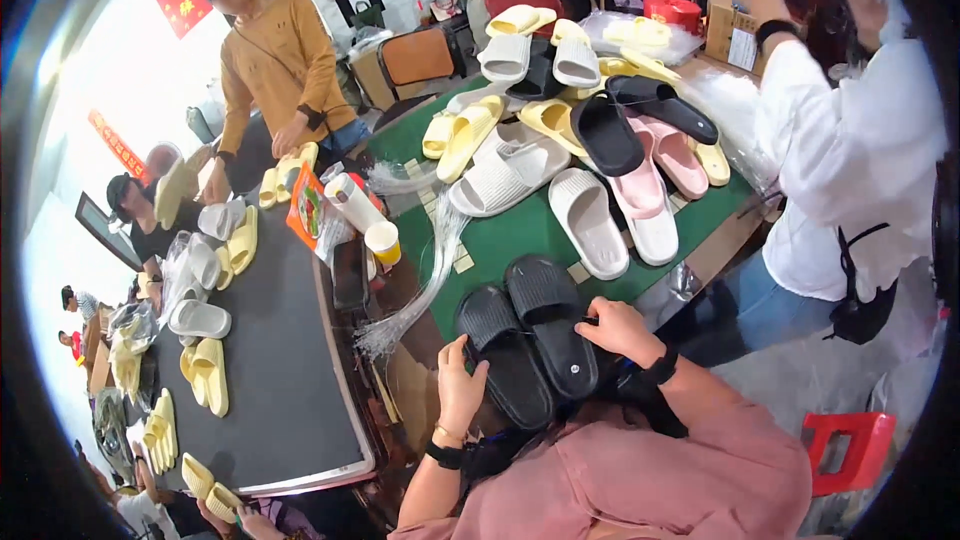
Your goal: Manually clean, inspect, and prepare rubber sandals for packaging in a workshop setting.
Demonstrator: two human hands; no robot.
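Black slides (568,345) sit side by side at near edge of green worktop (500,240). Your left hand (460,385) and right hand (624,329) flank them; can't tell if either grip is pinching.

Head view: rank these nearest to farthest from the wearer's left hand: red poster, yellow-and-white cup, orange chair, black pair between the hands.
1. Black pair: just right of the left hand.
2. Yellow-and-white cup: ahead and to the left.
3. Orange chair: well ahead, slightly left.
4. Red poster: farthest, toward the picture's upper left.
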